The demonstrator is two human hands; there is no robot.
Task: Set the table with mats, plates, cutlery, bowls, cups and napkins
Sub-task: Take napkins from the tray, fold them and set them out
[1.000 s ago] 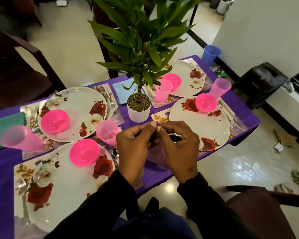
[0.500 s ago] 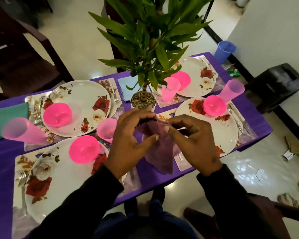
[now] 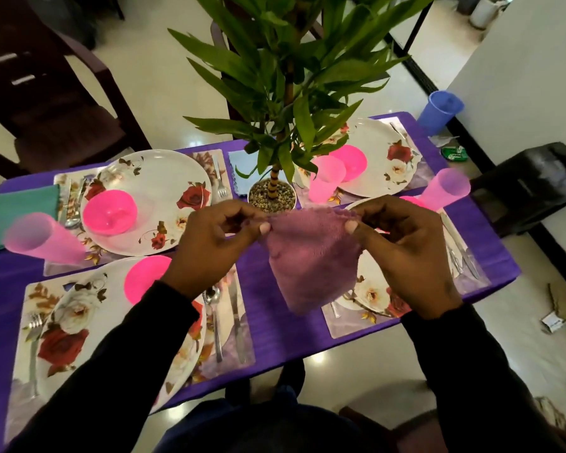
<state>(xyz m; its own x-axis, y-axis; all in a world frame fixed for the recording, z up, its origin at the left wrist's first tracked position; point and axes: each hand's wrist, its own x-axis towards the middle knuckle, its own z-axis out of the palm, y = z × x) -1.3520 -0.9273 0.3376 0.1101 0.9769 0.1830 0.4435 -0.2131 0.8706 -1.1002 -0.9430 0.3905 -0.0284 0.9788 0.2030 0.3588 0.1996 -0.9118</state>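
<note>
I hold a mauve cloth napkin (image 3: 311, 253) above the middle of the purple table (image 3: 275, 325). My left hand (image 3: 214, 243) pinches its left top corner and my right hand (image 3: 402, 246) pinches its right top corner, so the cloth hangs spread between them. Below lie floral mats with rose plates (image 3: 154, 197), pink bowls (image 3: 109, 214), pink cups (image 3: 40, 240) and cutlery (image 3: 214, 322). A green napkin (image 3: 20, 207) lies at the far left. A light blue napkin (image 3: 241, 171) lies beside the plant pot.
A potted plant (image 3: 272, 197) stands mid-table with leaves spreading high. A blue cup (image 3: 440, 109) sits at the far right corner. Dark chairs stand at the far left (image 3: 46, 103) and right (image 3: 533, 181). Scraps of litter (image 3: 559, 308) lie on the floor at right.
My hands have risen and moved apart, opening the bunched napkin into a spread hanging cloth. The view has shifted closer over the table.
</note>
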